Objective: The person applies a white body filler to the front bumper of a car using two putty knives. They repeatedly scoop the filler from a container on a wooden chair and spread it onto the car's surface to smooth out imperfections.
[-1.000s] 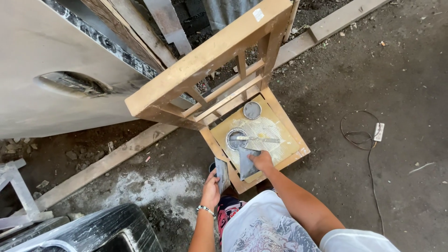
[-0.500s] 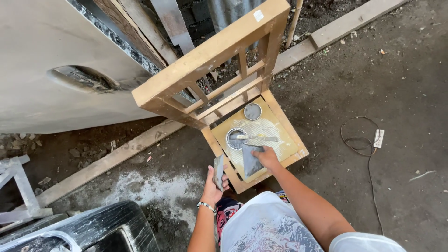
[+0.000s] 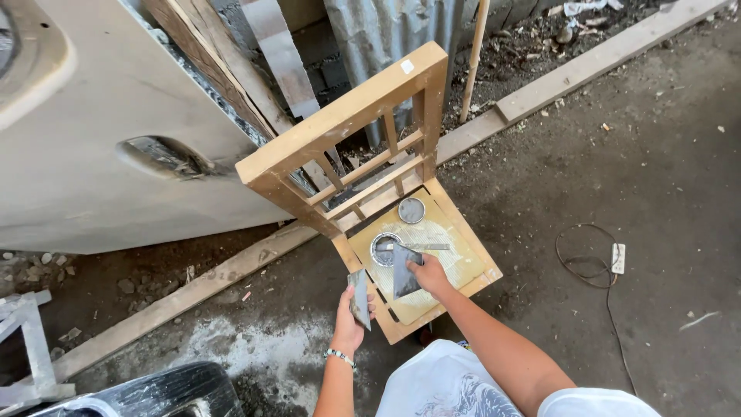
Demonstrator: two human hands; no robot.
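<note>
A wooden chair [image 3: 471,255] stands in front of me, its seat smeared with grey paste. On the seat sit an open round tin [image 3: 384,249] of grey paste and its lid [image 3: 411,209], with a thin tool [image 3: 431,247] lying across the tin's rim. My right hand [image 3: 431,276] holds a flat grey scraper [image 3: 403,270] over the seat, right beside the tin. My left hand [image 3: 349,318], a beaded bracelet on its wrist, grips a second flat scraper [image 3: 359,298] at the seat's front left corner.
A large pale panel [image 3: 100,154] with cut-outs leans at the left. Wooden beams [image 3: 208,286] lie along the dirt floor. A cable with a socket strip [image 3: 617,259] lies at the right. A black plastic-wrapped object [image 3: 147,390] sits at the bottom left.
My head has tilted, so the whole scene has slid to the right and down. Both hands stay by the tin with their scrapers, the right one slightly nearer the tin.
</note>
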